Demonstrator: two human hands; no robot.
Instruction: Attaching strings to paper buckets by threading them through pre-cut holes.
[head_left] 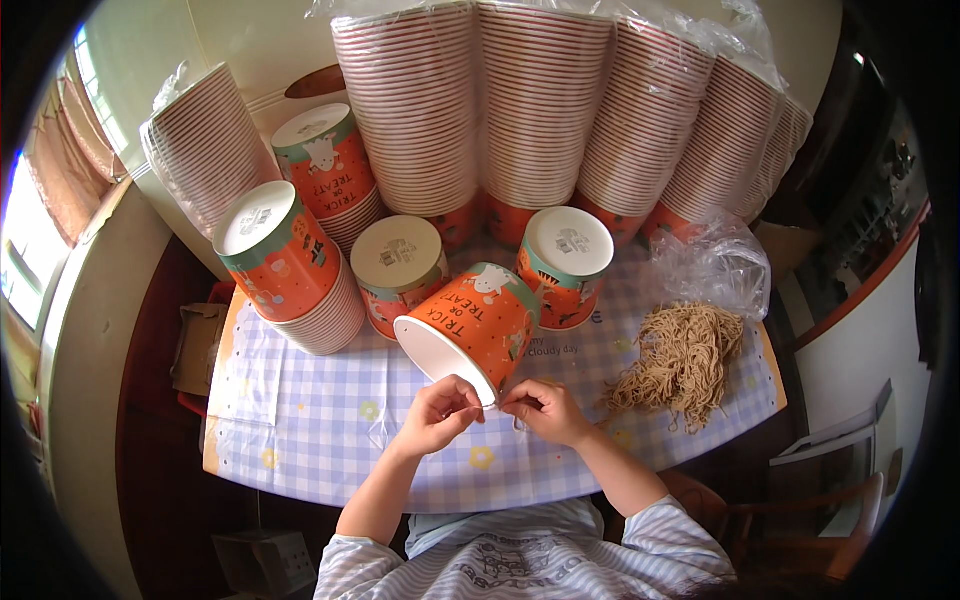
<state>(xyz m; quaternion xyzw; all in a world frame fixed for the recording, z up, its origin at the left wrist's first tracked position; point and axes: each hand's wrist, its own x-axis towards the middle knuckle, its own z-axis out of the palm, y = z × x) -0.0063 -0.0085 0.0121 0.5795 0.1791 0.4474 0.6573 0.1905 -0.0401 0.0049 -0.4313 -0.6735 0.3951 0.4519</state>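
An orange paper bucket [468, 318] with a green band lies tilted on its side, its white open mouth facing me. My left hand [440, 412] is closed in a pinch at the bucket's near rim; what its fingertips hold is too small to make out. Opposite it, my right hand [548, 410] pinches at the same rim, fingertips almost meeting the left ones. A thin brown string seems to run from its fingers, a bit of it hanging below. To the right lies a loose heap of brown strings [685, 362].
Upside-down buckets stand behind: a short one [398, 262], another [566, 262], and nested stacks [290, 265] at left. Tall plastic-wrapped bucket stacks [408, 115] line the back. A crumpled clear bag [715, 262] lies by the strings. A checked tablecloth [330, 440] covers the table.
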